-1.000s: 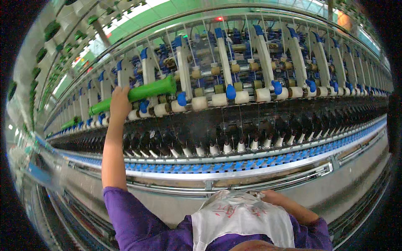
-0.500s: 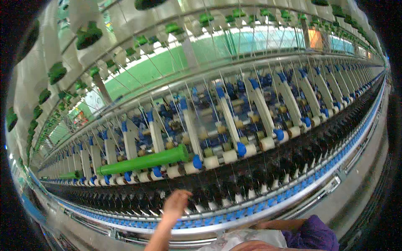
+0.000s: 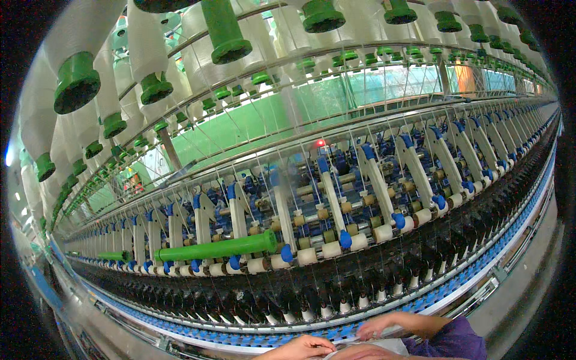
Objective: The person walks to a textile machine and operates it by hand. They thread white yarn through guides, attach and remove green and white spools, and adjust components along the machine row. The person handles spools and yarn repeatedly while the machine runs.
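Note:
My left hand [image 3: 307, 347] is low at the front, its fingers pressed together beside white cloth [image 3: 393, 345] at my body. Whatever it pinches, if anything, is too small to make out. Just right of it, my right hand [image 3: 373, 327] reaches in from a purple sleeve [image 3: 453, 341], fingers loosely bent and apart, with nothing visible in them. Both hands are in front of a long spinning frame, near its blue-and-white rail [image 3: 264, 341]. Beyond stands a row of dark spindles with white bobbins [image 3: 326, 311]. A green roller tube [image 3: 216, 245] lies along the cream rollers [image 3: 307, 257].
White yarn spools on green holders [image 3: 78, 84] hang overhead. Slanted grey arms with blue caps [image 3: 333, 198] line the machine. A small red light [image 3: 320, 143] glows midway. Another green tube [image 3: 114, 256] lies farther left. Grey floor [image 3: 516, 264] runs along the right.
My left hand has drawn back from the spindles toward my body, close to my right hand. My right hand has come into fuller view. The view has tilted up, and the red light now shows.

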{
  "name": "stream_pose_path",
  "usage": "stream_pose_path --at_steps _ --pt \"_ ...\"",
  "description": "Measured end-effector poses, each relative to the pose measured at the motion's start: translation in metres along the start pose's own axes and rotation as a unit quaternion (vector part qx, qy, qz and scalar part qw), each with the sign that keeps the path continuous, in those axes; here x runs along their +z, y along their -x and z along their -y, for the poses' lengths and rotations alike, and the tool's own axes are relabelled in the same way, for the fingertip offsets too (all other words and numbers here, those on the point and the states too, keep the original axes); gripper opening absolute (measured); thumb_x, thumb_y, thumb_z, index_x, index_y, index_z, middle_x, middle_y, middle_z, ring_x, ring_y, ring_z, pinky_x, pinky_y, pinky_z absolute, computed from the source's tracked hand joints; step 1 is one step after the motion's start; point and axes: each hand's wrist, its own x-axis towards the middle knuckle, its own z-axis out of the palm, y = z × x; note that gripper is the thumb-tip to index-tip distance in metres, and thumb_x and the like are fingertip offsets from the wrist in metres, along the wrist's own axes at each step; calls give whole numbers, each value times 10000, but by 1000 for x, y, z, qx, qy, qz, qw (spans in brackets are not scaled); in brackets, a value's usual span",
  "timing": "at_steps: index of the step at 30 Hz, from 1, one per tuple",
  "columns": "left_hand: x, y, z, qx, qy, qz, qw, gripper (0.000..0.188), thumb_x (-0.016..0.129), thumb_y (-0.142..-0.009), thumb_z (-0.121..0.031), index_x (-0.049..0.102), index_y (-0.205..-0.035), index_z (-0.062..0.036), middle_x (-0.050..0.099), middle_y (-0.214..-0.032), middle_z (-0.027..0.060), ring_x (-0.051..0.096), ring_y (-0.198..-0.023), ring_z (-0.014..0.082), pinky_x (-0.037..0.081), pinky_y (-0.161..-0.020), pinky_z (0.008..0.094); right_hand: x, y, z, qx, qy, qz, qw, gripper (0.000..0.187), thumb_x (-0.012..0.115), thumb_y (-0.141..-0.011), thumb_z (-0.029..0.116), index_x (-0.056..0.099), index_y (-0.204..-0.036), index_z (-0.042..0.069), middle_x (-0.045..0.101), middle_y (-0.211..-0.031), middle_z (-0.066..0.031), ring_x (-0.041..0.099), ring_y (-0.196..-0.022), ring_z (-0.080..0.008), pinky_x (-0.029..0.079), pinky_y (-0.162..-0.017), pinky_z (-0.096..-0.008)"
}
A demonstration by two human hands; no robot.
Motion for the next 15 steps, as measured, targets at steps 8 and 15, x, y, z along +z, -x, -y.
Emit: stream_pose_path --at_steps 8,15 --pt "22 -21 36 104 -210 -80 969 220 574 -818 -234 654 -820 -30 610 -767 140 567 -685 258 438 -597 399 -45 174 236 -182 253 -152 938 479 494 -924 395 455 -1302 103 624 -1031 -57 585 -907 -143 456 -813 -290" --pt "19 -31 52 75 -279 -36 957 251 561 -807 -250 664 -775 -24 608 -770 219 567 -690 360 409 -611 472 -54 227 321 -233 450 -238 829 410 548 -895 336 510 -1229 102 639 -949 -94 613 -836 -216 482 -744 -325"
